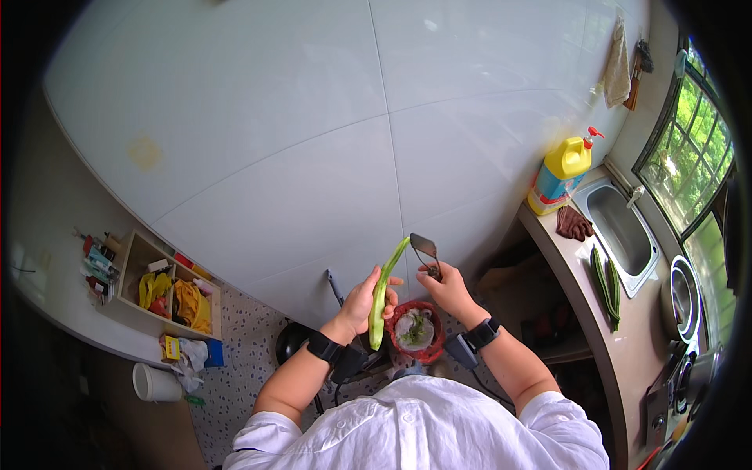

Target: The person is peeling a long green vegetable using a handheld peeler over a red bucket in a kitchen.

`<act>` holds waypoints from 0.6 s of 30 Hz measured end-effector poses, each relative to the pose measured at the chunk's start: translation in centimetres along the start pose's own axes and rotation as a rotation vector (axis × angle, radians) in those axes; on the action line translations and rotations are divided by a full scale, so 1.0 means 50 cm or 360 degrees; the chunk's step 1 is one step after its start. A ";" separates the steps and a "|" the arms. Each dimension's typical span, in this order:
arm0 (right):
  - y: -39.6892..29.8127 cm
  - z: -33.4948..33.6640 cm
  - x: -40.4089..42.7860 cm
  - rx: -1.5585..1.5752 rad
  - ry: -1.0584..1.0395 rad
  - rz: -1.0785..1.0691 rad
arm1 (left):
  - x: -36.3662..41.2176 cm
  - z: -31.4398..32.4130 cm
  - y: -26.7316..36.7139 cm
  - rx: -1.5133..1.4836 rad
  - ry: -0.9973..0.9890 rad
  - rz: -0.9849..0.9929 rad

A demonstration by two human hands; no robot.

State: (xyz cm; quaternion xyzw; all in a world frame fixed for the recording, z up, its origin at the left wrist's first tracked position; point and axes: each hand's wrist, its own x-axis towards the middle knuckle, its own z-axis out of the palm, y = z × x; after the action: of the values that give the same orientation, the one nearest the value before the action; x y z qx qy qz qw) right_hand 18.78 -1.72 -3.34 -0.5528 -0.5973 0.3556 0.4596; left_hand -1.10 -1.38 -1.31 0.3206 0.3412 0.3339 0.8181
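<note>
My left hand (359, 302) grips a long peeled luffa-like gourd (382, 299), pale green and slightly bent. Its narrow end points up and to the right. A small hand tool with a flat dark blade (424, 245), possibly a peeler, is held by its handle in my right hand (446, 288). The blade is right at the gourd's narrow tip; whether they touch I cannot tell. Below both hands, a red bin (436, 346) with a pale plastic liner holds green peelings (418, 330).
On the right counter (631, 376) are a sink (617, 226), a yellow jug with a red pump (561, 170), a brown cloth or glove (574, 224), ridged dark green gourds (605, 288) and metal bowls (681, 299). A wooden box (176, 324) stands at left. A white wall (294, 147) rises ahead.
</note>
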 end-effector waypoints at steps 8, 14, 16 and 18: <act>-0.063 -0.001 0.040 0.0744 -0.0582 0.0442 | 0.001 0.025 0.002 0.0039 -0.0033 -0.0087; -0.094 0.014 0.039 0.1029 -0.0650 0.0361 | 0.002 0.014 0.006 0.0063 -0.0039 -0.0003; -0.088 0.012 0.037 0.0795 -0.0653 0.0254 | 0.003 0.004 0.007 -0.0089 -0.0033 0.0027; -0.079 0.009 0.038 0.0451 -0.0648 0.0110 | -0.001 0.001 0.012 -0.0133 -0.0046 0.0001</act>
State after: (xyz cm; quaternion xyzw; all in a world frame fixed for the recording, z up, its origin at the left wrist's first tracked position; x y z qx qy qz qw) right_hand 17.10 -0.36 0.49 -0.4199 -0.6026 0.5554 0.3901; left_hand -1.30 -1.08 -0.83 0.2911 0.3151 0.3433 0.8355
